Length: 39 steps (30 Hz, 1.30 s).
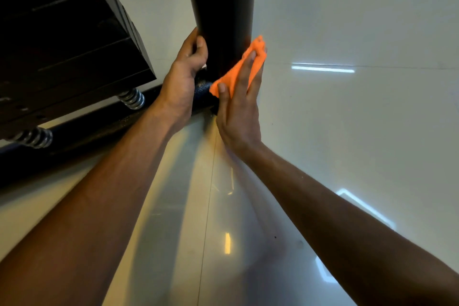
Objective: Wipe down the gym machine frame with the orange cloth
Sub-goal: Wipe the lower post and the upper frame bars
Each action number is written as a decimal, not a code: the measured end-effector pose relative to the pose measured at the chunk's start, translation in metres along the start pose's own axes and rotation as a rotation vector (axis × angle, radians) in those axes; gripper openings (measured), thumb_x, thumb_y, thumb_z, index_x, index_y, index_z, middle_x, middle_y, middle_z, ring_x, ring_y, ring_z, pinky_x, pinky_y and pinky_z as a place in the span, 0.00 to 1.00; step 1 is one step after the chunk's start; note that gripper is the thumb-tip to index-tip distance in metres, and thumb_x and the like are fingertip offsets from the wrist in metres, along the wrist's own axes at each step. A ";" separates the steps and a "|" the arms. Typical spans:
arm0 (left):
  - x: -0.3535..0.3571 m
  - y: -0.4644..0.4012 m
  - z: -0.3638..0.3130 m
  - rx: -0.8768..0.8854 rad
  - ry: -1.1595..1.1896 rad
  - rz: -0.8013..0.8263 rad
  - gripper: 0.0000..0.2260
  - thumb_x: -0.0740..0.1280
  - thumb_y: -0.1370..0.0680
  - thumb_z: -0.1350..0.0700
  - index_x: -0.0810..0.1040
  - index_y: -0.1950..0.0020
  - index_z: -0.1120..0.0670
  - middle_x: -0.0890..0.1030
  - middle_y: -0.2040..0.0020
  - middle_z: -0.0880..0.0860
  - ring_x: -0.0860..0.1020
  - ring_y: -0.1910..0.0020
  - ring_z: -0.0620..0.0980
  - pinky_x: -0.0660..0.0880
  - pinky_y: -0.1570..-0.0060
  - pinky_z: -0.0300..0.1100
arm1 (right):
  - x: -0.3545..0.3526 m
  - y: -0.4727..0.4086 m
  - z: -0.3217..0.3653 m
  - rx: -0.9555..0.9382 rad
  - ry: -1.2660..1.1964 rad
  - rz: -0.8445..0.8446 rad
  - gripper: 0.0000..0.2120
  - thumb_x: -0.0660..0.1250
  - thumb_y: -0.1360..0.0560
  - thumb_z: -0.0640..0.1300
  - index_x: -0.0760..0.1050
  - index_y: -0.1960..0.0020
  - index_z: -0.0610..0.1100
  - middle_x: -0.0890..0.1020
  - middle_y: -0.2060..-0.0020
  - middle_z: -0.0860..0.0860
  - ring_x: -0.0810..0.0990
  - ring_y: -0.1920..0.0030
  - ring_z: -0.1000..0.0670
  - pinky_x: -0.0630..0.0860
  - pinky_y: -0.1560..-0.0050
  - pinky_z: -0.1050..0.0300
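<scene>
The black upright post (221,7) of the machine frame runs out past the top edge, and its foot is hidden behind the orange cloth (238,69) and both hands. The left hand (183,77) curls round the post's far side, so its fingertips cannot be seen, while the right hand (238,107) covers much of the cloth. The weight stack (62,45) is cut off by the left and top edges, too dark for detail.

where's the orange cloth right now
In the head view the orange cloth is just right of centre, pressed by the right hand against the right side of the black upright post, near its base; the left hand holds the post's opposite side.
</scene>
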State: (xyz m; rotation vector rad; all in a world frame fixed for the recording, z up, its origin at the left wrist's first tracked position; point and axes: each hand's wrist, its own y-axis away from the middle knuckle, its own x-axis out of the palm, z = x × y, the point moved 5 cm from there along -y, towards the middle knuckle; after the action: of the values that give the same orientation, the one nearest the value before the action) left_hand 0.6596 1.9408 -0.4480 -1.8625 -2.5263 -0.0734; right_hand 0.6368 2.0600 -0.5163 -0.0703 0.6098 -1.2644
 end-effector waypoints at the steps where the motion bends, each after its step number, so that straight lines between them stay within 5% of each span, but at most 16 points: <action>1: 0.000 0.000 0.000 0.000 0.008 0.012 0.20 0.56 0.10 0.51 0.69 0.17 0.52 0.77 0.22 0.49 0.72 0.21 0.50 0.64 0.18 0.57 | 0.003 -0.004 0.004 -0.008 -0.003 -0.036 0.39 0.59 0.10 0.50 0.33 0.13 0.49 0.38 0.13 0.42 0.56 0.14 0.38 0.74 0.27 0.31; 5: -0.002 -0.003 0.000 0.013 0.031 0.019 0.21 0.57 0.10 0.52 0.69 0.18 0.53 0.77 0.22 0.51 0.72 0.21 0.53 0.62 0.17 0.60 | 0.009 0.000 -0.013 -0.086 0.122 0.009 0.45 0.61 0.11 0.54 0.24 0.17 0.62 0.35 0.14 0.40 0.50 0.13 0.35 0.77 0.30 0.29; 9: -0.001 -0.001 -0.001 0.015 0.011 -0.011 0.19 0.57 0.10 0.52 0.71 0.19 0.53 0.78 0.24 0.49 0.73 0.21 0.51 0.64 0.18 0.55 | 0.004 0.003 -0.015 -0.077 0.098 0.019 0.46 0.62 0.11 0.52 0.24 0.18 0.63 0.33 0.14 0.41 0.45 0.12 0.37 0.75 0.28 0.29; 13: 0.002 0.000 -0.004 0.024 0.016 -0.001 0.17 0.55 0.09 0.56 0.72 0.21 0.56 0.83 0.31 0.47 0.81 0.32 0.45 0.76 0.35 0.39 | 0.008 -0.012 0.023 -0.238 0.176 -0.113 0.46 0.62 0.11 0.46 0.25 0.16 0.60 0.35 0.15 0.38 0.44 0.13 0.32 0.67 0.21 0.30; 18: -0.003 0.000 -0.004 -0.003 0.039 0.021 0.20 0.58 0.11 0.51 0.71 0.19 0.54 0.79 0.24 0.51 0.72 0.21 0.55 0.61 0.18 0.61 | 0.013 -0.004 -0.001 -0.259 0.345 -0.066 0.47 0.64 0.11 0.45 0.27 0.15 0.58 0.41 0.16 0.32 0.42 0.14 0.28 0.62 0.20 0.29; 22: -0.001 0.001 -0.005 0.023 0.014 -0.007 0.20 0.57 0.10 0.55 0.71 0.19 0.57 0.80 0.26 0.52 0.75 0.23 0.53 0.65 0.18 0.55 | 0.011 0.019 -0.016 -0.155 0.283 0.077 0.43 0.63 0.11 0.47 0.32 0.13 0.58 0.36 0.15 0.35 0.40 0.13 0.31 0.67 0.23 0.29; 26: 0.001 0.001 -0.007 0.054 -0.031 0.044 0.20 0.54 0.09 0.55 0.68 0.17 0.56 0.78 0.23 0.52 0.74 0.23 0.49 0.66 0.19 0.54 | 0.005 -0.004 0.008 -0.153 0.200 -0.030 0.43 0.60 0.10 0.51 0.27 0.15 0.61 0.31 0.15 0.43 0.44 0.12 0.34 0.73 0.27 0.29; 31: -0.001 -0.001 -0.001 0.033 -0.038 0.055 0.20 0.56 0.09 0.53 0.68 0.18 0.56 0.77 0.23 0.54 0.74 0.22 0.53 0.65 0.19 0.60 | 0.009 0.007 -0.011 -0.165 0.274 0.041 0.45 0.62 0.11 0.51 0.25 0.17 0.63 0.37 0.15 0.33 0.48 0.13 0.31 0.72 0.25 0.30; 34: -0.001 -0.002 0.000 0.022 -0.035 0.038 0.20 0.58 0.10 0.51 0.69 0.18 0.55 0.77 0.23 0.54 0.73 0.22 0.54 0.64 0.19 0.62 | 0.006 0.023 -0.024 -0.187 0.312 0.126 0.47 0.65 0.12 0.47 0.27 0.16 0.62 0.37 0.15 0.33 0.43 0.14 0.30 0.67 0.23 0.28; 39: -0.002 -0.003 -0.003 0.052 -0.054 0.061 0.20 0.57 0.09 0.52 0.68 0.17 0.55 0.76 0.22 0.54 0.72 0.20 0.54 0.63 0.18 0.61 | -0.001 -0.009 0.014 -0.215 0.232 -0.016 0.43 0.62 0.10 0.49 0.30 0.14 0.61 0.37 0.14 0.36 0.44 0.13 0.33 0.71 0.25 0.28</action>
State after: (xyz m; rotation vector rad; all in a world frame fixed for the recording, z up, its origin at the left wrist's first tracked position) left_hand 0.6576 1.9380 -0.4450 -1.9468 -2.4771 0.0426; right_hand 0.6356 2.0540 -0.5013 -0.1082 0.9466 -1.2274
